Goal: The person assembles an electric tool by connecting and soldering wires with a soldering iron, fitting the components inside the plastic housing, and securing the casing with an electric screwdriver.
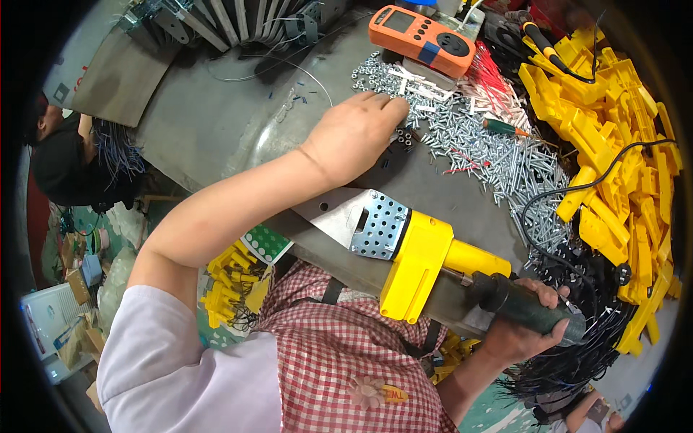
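My left hand (357,133) is at the near left edge of a pile of small metal nuts (369,79). Its fingers are bent down and pressed together, their tips hidden. In my right hand (514,345) is a dark electric screwdriver (523,307), its bit pointing left at a yellow plastic housing (422,263). This housing lies at the table's near edge, joined to a perforated metal plate (381,225) and a flat metal piece (328,209) that runs under my left forearm. A few dark nuts (406,137) lie beside my left fingers.
Loose screws (498,159) spread over the table's right side. An orange meter (422,40) stands at the back. Yellow plastic parts (606,166) are heaped at right, crossed by a black cable (556,193). Metal strips (231,22) stand back left. Another person (65,162) is at far left.
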A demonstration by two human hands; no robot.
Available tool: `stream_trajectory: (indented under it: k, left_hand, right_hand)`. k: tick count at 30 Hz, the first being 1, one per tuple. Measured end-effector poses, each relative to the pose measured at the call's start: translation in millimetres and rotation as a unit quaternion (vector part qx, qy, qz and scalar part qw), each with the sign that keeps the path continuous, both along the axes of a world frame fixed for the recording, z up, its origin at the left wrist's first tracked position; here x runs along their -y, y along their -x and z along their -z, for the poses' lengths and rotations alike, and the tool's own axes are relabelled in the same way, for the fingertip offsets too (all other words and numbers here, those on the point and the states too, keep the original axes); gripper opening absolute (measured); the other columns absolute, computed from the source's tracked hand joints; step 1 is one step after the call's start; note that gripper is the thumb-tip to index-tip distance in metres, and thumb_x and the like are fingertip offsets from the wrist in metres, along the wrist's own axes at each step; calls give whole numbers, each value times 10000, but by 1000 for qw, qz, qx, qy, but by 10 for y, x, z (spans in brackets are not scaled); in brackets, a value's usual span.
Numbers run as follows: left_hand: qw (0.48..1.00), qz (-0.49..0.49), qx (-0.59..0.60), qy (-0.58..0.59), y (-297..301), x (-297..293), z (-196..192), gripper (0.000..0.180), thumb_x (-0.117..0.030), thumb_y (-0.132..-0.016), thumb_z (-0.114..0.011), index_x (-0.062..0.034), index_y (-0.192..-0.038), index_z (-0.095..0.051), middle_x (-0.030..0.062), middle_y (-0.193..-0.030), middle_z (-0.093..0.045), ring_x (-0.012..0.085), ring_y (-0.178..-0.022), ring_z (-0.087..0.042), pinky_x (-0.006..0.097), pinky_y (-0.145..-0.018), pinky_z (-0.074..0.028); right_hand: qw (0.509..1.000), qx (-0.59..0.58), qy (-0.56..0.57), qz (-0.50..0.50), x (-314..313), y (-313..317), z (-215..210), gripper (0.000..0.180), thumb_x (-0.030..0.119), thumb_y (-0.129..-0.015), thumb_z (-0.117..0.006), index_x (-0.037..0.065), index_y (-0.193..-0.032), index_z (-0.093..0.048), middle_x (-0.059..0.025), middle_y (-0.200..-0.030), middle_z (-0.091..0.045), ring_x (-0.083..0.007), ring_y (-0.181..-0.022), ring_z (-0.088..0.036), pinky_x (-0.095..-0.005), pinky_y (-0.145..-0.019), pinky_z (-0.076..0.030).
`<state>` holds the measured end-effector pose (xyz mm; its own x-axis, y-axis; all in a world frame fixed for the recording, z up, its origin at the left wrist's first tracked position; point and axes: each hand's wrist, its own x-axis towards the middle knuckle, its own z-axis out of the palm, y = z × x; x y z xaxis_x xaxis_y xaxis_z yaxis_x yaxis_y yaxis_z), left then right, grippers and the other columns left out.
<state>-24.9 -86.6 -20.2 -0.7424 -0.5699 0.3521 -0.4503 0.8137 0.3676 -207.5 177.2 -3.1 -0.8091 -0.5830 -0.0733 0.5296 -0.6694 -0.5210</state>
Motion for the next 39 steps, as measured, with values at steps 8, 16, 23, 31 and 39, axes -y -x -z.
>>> stream_trajectory:
  k: [8, 16, 23, 31, 39]
  left_hand:
    - [971, 172, 152, 59, -114, -24, -216, 287, -62, -690, -615, -30, -946, -489, 137, -886, -586, 338, -879, -571, 402, -787, -474]
    - [995, 30, 90, -40, -373, -18, -196, 353, -25, -703, -618, -45, -1029, -484, 157, -929, -584, 344, -925, -567, 420, -777, -465]
    - [993, 89, 70, 26, -266, -54, -215, 262, -33, -701, -572, -23, -955, -507, 133, -925, -577, 326, -907, -550, 394, -783, -462]
    - [964, 191, 159, 95, -313, -27, -261, 194, -84, -712, -567, -44, -895, -517, 98, -869, -580, 271, -873, -565, 354, -762, -474]
    - [946, 44, -77, -311, -549, -799, -291, 183, -66, -682, -705, -56, -837, -608, 69, -987, -600, 248, -1017, -546, 413, -970, -382]
  right_hand:
    - [999, -13, -31, 25, 28, -13, -48, 422, 321, -853, -541, 79, -1170, -403, -16, -867, -437, -136, -842, -459, -353, -899, -370]
    - [998, -31, 20, -46, -48, 61, 39, 454, 339, -876, -488, 54, -1221, -411, -29, -915, -469, -166, -933, -474, -373, -963, -345]
    - [999, -29, 10, -39, -52, 45, 32, 461, 329, -877, -489, 45, -1233, -413, -37, -916, -472, -170, -931, -482, -379, -966, -346]
    - [999, -21, -42, 11, 18, -15, -53, 434, 313, -857, -540, 62, -1179, -394, -28, -883, -431, -148, -869, -463, -364, -909, -373]
    - [999, -19, -46, 21, 18, 15, -26, 441, 313, -856, -541, 61, -1191, -405, -24, -873, -435, -144, -868, -460, -349, -891, -371]
